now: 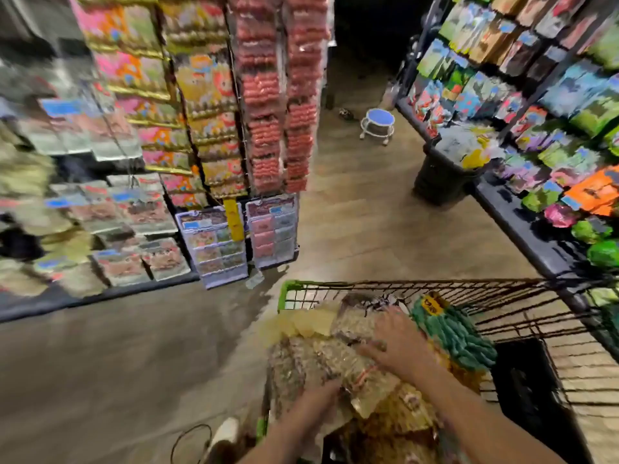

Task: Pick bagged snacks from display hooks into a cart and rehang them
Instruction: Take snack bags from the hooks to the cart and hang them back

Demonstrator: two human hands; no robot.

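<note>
Lying lengthwise cartward, snack bag [338, 366] underhand.

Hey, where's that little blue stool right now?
In the head view, the blue stool stands on the floor at the far end of the aisle, upper centre, between the hanging pink snack bags and the right-hand shelf.

Two hands, left [316, 405] and right [398, 343], one cart [502, 296] at six o'clock, one stool [377, 122] at twelve, one black bin [442, 182] at two.

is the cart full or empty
Partly full: snack bags are piled at the cart's near end; the far mesh is bare.
</note>
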